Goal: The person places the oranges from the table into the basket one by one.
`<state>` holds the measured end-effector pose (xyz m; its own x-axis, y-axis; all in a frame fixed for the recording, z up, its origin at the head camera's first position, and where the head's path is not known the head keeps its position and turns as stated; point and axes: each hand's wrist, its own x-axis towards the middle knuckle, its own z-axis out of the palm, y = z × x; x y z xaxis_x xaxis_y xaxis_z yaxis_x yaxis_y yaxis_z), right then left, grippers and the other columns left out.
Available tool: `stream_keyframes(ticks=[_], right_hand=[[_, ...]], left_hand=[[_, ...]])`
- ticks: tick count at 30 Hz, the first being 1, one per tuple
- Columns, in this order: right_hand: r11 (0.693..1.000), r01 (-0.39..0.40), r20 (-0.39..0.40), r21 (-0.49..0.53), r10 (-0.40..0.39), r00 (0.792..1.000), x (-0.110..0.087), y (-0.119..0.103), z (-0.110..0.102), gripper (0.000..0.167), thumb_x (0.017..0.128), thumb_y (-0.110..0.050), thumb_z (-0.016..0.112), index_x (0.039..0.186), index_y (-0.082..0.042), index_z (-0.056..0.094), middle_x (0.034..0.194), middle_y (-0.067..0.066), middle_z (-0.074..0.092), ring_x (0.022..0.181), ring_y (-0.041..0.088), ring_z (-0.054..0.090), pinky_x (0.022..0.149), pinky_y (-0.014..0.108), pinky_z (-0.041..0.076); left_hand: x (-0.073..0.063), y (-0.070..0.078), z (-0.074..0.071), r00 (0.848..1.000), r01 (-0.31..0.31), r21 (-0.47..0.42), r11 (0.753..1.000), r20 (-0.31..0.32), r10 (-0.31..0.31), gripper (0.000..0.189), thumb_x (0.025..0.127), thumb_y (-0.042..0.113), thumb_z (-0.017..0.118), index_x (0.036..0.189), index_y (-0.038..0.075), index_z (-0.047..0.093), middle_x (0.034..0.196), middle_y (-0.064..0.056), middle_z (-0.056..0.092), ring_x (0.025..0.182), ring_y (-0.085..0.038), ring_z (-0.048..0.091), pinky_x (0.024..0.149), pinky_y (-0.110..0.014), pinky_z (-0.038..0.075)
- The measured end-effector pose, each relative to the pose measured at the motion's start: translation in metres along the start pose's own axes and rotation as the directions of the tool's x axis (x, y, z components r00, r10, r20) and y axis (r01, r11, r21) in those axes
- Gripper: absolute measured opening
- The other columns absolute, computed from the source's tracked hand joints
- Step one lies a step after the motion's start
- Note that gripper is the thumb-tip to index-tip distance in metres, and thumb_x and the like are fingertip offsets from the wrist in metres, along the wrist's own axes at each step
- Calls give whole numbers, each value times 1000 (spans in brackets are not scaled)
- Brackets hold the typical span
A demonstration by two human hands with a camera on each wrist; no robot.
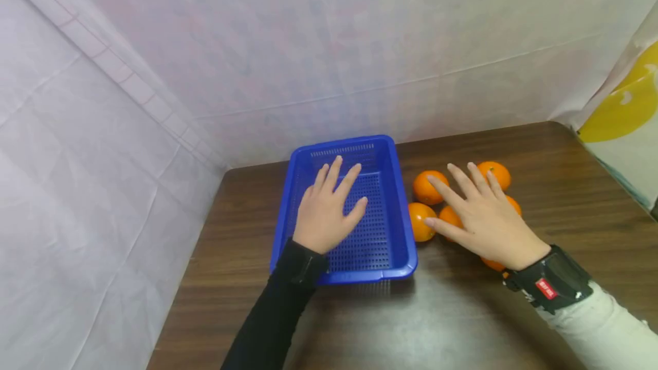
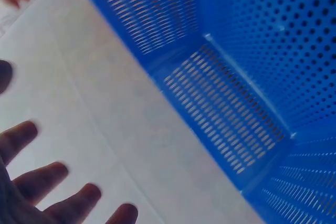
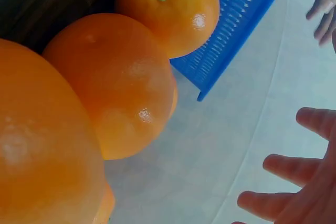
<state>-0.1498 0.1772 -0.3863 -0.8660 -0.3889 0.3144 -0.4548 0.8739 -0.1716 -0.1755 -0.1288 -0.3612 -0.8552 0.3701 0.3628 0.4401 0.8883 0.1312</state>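
A blue plastic basket (image 1: pixel 336 276) with slotted walls and a perforated floor stands on the table, nothing lying in it. My left hand (image 1: pixel 324 216) hovers over the basket with its fingers spread, holding nothing. To the basket's right, several oranges (image 1: pixel 430 187) sit in a loose group. Above them is my right hand (image 1: pixel 488 224), fingers spread and straight, partly hiding some of the fruit. In the right wrist view one orange (image 3: pixel 162 17) with a green stem spot lies beside the basket wall (image 3: pixel 226 35), and no fruit is in the fingers (image 3: pixel 294 169).
The brown wood-grain table (image 1: pixel 236 216) ends at a pale cloth wall (image 1: pixel 360 44) behind the basket. Another white cloth (image 1: pixel 92 198) hangs along the left edge. A yellow printed shape (image 1: pixel 624 101) shows on the sheet at far right.
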Motion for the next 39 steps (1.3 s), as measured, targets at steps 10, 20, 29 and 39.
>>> stream_keyframes(ticks=[10, 20, 29, 39], right_hand=[[996, 93, -167, 14, -90, 982, -17, 6, -4, 68, 87, -51, 71, 140, -9, 57, 136, 23, 56, 124, 46, 51, 99, 63, 42], [997, 32, -194, 66, -19, 981, -47, 20, -2, 58, 84, -43, 77, 128, -7, 64, 127, 21, 60, 116, 45, 52, 101, 57, 38], [998, -24, -154, 65, 34, 988, -71, 34, 6, 57, 86, -42, 76, 127, -5, 64, 127, 19, 58, 109, 45, 53, 93, 57, 41], [994, -94, -88, 49, 98, 991, -85, 44, 11, 60, 88, -46, 73, 126, 0, 64, 129, 28, 57, 113, 50, 51, 94, 63, 39]], left_hand=[[-14, -2, -28, 987, -4, -60, 998, -162, -5, 30, 97, 28, 61, 122, 15, 70, 115, -5, 74, 100, -24, 72, 83, -39, 58], [-49, -2, -37, 994, 39, -48, 998, -101, -44, 27, 96, 29, 63, 119, 17, 71, 106, -2, 77, 87, -21, 72, 73, -37, 57], [-88, -21, -23, 986, 78, 1, 997, -149, -77, 28, 89, 26, 70, 113, 14, 74, 104, -10, 70, 93, -30, 63, 72, -40, 53], [-131, -40, -6, 973, 151, 5, 988, -175, -148, 30, 86, 33, 74, 109, 14, 74, 123, -21, 63, 111, -44, 58, 88, -57, 51]])
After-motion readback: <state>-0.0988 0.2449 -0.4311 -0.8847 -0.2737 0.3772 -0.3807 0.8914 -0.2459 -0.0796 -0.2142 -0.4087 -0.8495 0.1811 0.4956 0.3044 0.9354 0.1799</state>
